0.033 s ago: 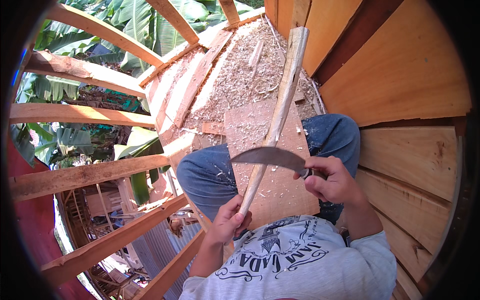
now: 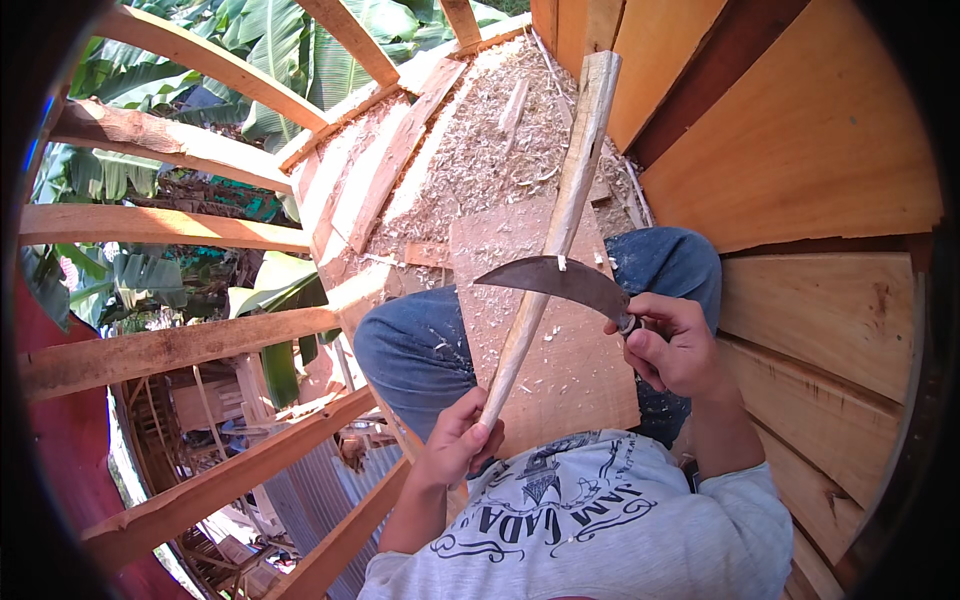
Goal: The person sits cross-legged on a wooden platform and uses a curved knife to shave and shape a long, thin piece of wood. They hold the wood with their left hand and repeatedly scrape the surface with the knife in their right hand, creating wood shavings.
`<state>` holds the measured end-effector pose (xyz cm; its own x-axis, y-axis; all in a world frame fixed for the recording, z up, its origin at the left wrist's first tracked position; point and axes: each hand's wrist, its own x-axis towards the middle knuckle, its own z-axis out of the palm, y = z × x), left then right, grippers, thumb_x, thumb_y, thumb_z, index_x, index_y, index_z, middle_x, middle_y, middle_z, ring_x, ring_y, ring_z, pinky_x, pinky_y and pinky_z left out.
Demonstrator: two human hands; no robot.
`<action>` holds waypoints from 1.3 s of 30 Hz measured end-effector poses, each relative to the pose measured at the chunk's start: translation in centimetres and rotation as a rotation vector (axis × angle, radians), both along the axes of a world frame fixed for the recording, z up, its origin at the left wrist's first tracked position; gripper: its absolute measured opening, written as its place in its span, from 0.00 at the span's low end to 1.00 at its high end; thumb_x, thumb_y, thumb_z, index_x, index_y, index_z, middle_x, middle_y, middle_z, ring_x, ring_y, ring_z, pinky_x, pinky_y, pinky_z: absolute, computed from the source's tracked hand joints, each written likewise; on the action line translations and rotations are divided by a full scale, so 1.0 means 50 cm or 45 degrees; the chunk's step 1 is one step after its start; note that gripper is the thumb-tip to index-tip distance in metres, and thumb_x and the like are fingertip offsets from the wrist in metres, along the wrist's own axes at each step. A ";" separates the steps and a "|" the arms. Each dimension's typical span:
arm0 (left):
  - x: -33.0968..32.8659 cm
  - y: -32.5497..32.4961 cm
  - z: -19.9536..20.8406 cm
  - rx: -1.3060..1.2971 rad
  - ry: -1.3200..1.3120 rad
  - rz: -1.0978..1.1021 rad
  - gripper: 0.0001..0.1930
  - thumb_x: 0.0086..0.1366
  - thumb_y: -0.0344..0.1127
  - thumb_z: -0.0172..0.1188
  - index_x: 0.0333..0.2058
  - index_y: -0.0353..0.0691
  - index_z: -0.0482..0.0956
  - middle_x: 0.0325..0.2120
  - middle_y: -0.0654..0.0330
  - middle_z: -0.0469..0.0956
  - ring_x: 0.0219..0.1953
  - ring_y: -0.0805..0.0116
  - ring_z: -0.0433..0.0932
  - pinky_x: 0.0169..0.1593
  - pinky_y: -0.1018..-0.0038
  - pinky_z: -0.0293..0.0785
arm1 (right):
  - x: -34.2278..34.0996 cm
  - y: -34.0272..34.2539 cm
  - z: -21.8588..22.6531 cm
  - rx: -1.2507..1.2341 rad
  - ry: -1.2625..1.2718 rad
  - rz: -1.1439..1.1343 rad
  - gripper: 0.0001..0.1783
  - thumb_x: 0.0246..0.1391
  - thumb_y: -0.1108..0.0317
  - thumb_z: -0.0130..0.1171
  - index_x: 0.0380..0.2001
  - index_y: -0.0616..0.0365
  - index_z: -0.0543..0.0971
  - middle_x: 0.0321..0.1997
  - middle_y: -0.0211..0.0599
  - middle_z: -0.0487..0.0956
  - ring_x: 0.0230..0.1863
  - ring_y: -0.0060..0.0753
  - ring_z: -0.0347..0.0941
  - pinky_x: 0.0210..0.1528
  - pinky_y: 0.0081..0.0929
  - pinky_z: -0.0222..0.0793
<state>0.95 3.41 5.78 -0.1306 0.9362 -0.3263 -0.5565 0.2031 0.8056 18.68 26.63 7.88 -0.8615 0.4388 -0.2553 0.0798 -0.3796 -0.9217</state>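
A long pale wooden stick [image 2: 572,190] slants up and away from my body, over a flat board [image 2: 590,350] that lies across my legs. My left hand [image 2: 462,438] is closed round the stick's near end. In my right hand [image 2: 672,342] I grip the handle of a curved knife [image 2: 552,277], its dark blade pointing left. The blade lies across the middle of the stick, with a small pale shaving at its far edge. Much of the handle is hidden by my fingers.
Wood shavings [image 2: 490,140] cover the floor ahead, beside a loose plank [image 2: 405,155]. Plank walls [image 2: 815,330] stand close on my right. Spaced wooden rails [image 2: 190,345] run along my left, with banana leaves [image 2: 270,60] and a lower yard beyond them.
My right hand and the knife have moved a little away from my body along the stick. The blade has tilted, and the stick's far end has shifted slightly right.
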 end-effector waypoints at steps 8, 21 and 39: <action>-0.003 -0.004 -0.001 -0.061 0.059 0.013 0.20 0.66 0.52 0.52 0.35 0.38 0.63 0.13 0.69 0.58 0.12 0.84 0.56 0.14 0.85 0.48 | -0.012 -0.007 0.005 -0.009 0.000 -0.018 0.12 0.61 0.67 0.52 0.41 0.66 0.75 0.15 0.21 0.66 0.13 0.08 0.57 0.15 0.12 0.51; -0.009 -0.019 -0.003 -0.030 -0.048 -0.018 0.18 0.66 0.49 0.52 0.35 0.38 0.63 0.16 0.70 0.59 0.13 0.84 0.55 0.16 0.85 0.48 | -0.018 -0.035 -0.015 0.776 -0.017 -0.282 0.12 0.53 0.68 0.61 0.38 0.65 0.78 0.16 0.23 0.69 0.16 0.07 0.56 0.18 0.14 0.51; -0.009 -0.016 -0.001 -0.091 0.213 0.024 0.20 0.64 0.50 0.55 0.35 0.36 0.67 0.16 0.69 0.63 0.13 0.84 0.58 0.15 0.84 0.51 | -0.008 -0.018 0.003 -0.036 -0.073 -0.006 0.09 0.55 0.70 0.59 0.38 0.64 0.79 0.20 0.23 0.73 0.20 0.06 0.61 0.21 0.12 0.55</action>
